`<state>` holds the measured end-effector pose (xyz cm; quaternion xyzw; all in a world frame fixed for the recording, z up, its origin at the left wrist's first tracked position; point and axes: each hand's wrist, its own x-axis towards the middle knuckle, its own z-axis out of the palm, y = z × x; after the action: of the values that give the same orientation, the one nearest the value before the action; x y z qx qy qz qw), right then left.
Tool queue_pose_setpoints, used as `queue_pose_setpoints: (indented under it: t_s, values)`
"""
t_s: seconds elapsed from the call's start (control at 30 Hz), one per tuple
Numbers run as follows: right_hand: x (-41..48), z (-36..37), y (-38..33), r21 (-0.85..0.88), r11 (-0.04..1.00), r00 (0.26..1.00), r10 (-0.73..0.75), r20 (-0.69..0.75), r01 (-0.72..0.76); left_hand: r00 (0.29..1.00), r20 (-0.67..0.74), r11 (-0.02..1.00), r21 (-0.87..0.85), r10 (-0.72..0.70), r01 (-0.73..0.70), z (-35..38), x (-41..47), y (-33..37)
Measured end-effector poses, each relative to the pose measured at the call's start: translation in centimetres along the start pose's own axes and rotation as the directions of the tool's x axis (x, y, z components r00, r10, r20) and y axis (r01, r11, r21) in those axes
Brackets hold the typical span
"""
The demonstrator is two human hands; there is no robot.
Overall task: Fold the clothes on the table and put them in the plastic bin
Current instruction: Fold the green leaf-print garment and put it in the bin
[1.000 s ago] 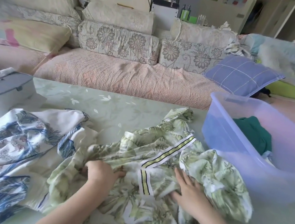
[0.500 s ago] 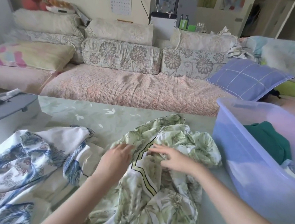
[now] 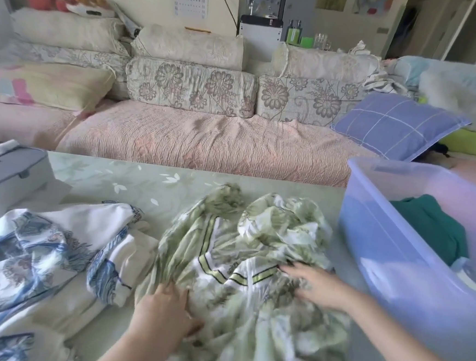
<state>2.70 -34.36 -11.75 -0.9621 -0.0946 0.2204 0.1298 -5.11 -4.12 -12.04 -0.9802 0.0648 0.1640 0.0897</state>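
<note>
Tabletop clothes, two: green garment, blue garment; one bin; left hand, right hand spread on green.

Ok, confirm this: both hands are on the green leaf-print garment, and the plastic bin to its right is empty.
The plastic bin is not empty: the head view shows a dark green garment inside it. The left hand and right hand are on the green leaf-print garment.

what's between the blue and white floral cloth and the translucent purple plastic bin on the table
A crumpled green leaf-print garment with striped trim lies there, shown in the head view.
</note>
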Motion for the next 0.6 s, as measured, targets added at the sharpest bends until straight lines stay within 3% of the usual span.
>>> queue_pose_setpoints:
  t_s: [0.1, 0.23, 0.33, 0.4, 0.47, 0.53, 0.6]
  values:
    - [4.1, -1.1, -1.9, 0.084, 0.995, 0.998, -0.047, 0.028, 0.045, 0.997, -0.077, 0.997, -0.077, 0.017, -0.023, 0.1, -2.7, 1.8]
    - [6.6, -1.5, -6.9, 0.034, 0.991, 0.991, -0.133, 0.024, 0.132, 0.995, -0.1, 0.972, -0.235, -0.003, -0.021, -1.3, -3.9, 1.4]
    - [5.4, -1.9, -8.1, 0.148, 0.974, 0.985, -0.164, -0.06, 0.172, 0.951, -0.309, 0.97, -0.24, -0.029, -0.048, -1.8, -1.1, -0.1]
    - [3.6, -1.7, -7.0, 0.107, 0.978, 0.981, -0.17, -0.089, 0.179, 0.969, -0.246, 0.968, -0.243, -0.005, -0.057, -2.2, 0.8, -0.2]
    - [1.5, -1.2, -5.0, -0.072, 0.989, 0.992, -0.125, 0.033, 0.127, 0.994, -0.097, 0.96, -0.27, 0.041, -0.066, -1.9, 2.4, 0.2]
    - [-0.4, -0.9, -2.4, -0.194, 0.981, 0.991, 0.008, 0.131, 0.018, 1.0, 0.016, 0.96, -0.28, -0.011, 0.015, -1.0, 3.7, 0.3]
    - [-1.2, -0.9, 0.2, -0.249, 0.959, 0.982, 0.164, 0.097, -0.136, 0.992, 0.035, 0.956, -0.265, -0.124, 0.129, -0.3, 4.5, 0.1]
